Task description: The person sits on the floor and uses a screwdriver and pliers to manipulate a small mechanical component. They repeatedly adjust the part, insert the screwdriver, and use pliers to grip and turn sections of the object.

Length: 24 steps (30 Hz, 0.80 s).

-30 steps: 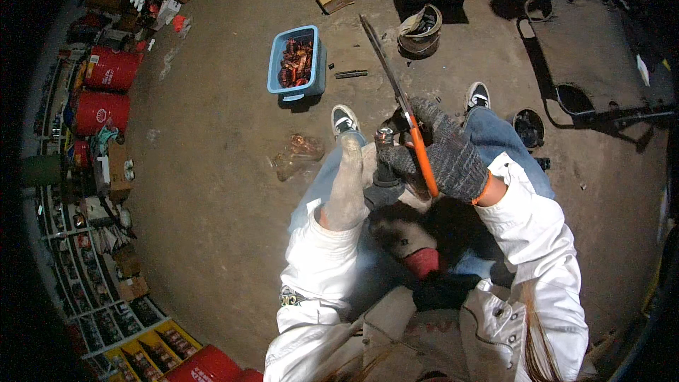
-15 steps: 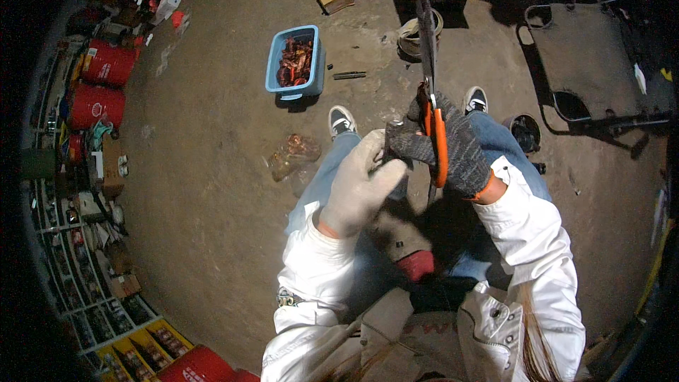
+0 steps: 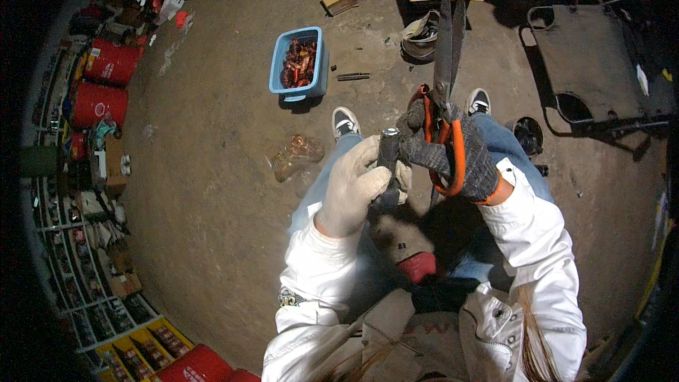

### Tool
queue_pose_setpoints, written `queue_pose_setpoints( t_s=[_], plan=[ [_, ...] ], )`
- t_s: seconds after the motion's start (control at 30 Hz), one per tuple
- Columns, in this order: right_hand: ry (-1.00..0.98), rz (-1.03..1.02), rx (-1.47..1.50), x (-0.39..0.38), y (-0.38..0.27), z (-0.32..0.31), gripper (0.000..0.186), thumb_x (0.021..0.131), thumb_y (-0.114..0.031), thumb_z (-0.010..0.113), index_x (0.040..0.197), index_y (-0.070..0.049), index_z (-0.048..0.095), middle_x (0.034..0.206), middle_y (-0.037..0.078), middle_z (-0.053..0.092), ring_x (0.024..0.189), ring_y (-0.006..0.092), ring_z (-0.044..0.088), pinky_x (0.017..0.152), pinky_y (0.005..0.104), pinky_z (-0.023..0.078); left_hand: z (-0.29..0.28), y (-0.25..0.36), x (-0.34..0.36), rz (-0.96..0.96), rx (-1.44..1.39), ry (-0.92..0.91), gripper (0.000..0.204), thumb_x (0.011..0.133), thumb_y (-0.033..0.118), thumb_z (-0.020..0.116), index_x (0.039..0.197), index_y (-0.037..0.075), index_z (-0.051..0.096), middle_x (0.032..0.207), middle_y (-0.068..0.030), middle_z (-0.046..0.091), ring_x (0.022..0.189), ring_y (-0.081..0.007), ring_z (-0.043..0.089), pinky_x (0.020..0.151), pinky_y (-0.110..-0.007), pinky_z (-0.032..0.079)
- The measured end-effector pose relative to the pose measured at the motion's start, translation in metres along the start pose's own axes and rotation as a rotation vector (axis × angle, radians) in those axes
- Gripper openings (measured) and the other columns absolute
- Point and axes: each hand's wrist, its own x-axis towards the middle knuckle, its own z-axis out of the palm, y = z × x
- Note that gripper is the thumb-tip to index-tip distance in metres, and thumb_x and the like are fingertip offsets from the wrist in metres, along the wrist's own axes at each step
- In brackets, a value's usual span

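Dark cylinder (image 3: 387,159): between the left hand (image 3: 348,187) and the right hand (image 3: 475,163), its shiny end (image 3: 390,131) pointing away from the person's body. Probably stiff, rather heavy for its size and hard to break, perhaps slippery if oily. Best held round the middle, thumb across the near side, shiny end free.
Red drums (image 3: 99,105): two close together at the far left; another shows at the lower edge.
Clear bag (image 3: 293,159): on the floor (image 3: 212,191) near the left shoe (image 3: 345,122), copper-coloured bits inside.
Blue tub (image 3: 323,71): on the floor, well filled with copper-coloured pieces (image 3: 299,64).
Left hand: pale glove, wrapped round the cylinder, thumb in front, fingers coming round its right side.
Dark rods (image 3: 353,77): on the floor just right of the tub; too small to tell how many.
Bucket (image 3: 419,51): on the floor, left of the blades.
Shears (image 3: 441,92): long blades slightly parted, tips aimed away from the body. Likely stiff and nose-heavy; take them by the orange handles (image 3: 458,159).
Right hand: dark grey glove, grasping the shears' handles; its fingertips reach the cylinder, but whether they press on it I cannot tell.
Round dish (image 3: 527,134): on the floor, right of the right shoe (image 3: 479,102).
Cloth-covered frame (image 3: 594,64): far right.
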Motion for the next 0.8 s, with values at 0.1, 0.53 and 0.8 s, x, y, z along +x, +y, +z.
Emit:
queue_pose_setpoints(
  t_s=[0.1, 0.53, 0.8],
  plan=[
    [-0.008, 0.01, -0.076, -0.002, -0.003, 0.0, 0.041, 0.079, -0.021, 0.079, 0.107, -0.003, 0.055, 0.1, 0.007, 0.062, 0.09, 0.0161, 0.062, 0.078, 0.0284, 0.052, -0.003, -0.008, 0.0, 0.063, -0.008, -0.04, 0.028, 0.077, 0.015, 0.053, 0.098, -0.004, 0.054, 0.077, -0.0088, 0.061, 0.063, -0.012, 0.057, 0.056, -0.023, 0.047],
    [0.073, -0.055, 0.081, -0.007, -0.014, 0.006, 0.025, 0.084, -0.014, 0.071, 0.101, -0.001, 0.06, 0.094, 0.006, 0.065, 0.085, 0.015, 0.063, 0.074, 0.0273, 0.052, -0.004, -0.018, -0.003, 0.307, 0.104, 0.11, 0.034, 0.079, 0.017, 0.061, 0.104, -0.005, 0.057, 0.08, -0.0089, 0.062, 0.073, -0.0157, 0.06, 0.066, -0.026, 0.049],
    [0.11, -0.292, -0.514, -0.01, 0.005, 0.003, 0.053, 0.078, -0.007, 0.065, 0.127, 0.005, 0.047, 0.115, 0.025, 0.056, 0.109, 0.04, 0.055, 0.098, 0.0434, 0.042, -0.016, -0.015, -0.007, 0.134, -0.396, -0.149, 0.029, 0.078, 0.019, 0.064, 0.092, -0.006, 0.058, 0.068, -0.0125, 0.06, 0.056, -0.0192, 0.059, 0.052, -0.026, 0.046]
  ],
)
